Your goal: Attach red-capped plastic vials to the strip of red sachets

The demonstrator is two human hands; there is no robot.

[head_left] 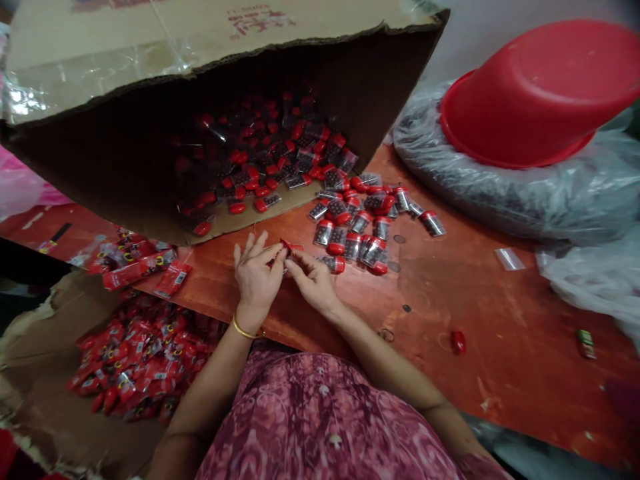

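Observation:
My left hand [257, 275] and my right hand [313, 279] meet over the reddish wooden table [500, 320]. Together they pinch a small red packet [289, 248] between their fingertips. Just beyond the hands lies a pile of small clear vials with red caps [360, 227], filled with dark bits. More of these vials spill out of a large cardboard box [150, 73] tipped on its side at the back left.
A red plastic basin [540, 93] rests upside down on a clear plastic bag of dark material [500, 193] at the right. Red packets [140, 263] lie at the left table edge, with many more in a low carton [135, 360] below. A loose red cap [459, 341] lies to the right.

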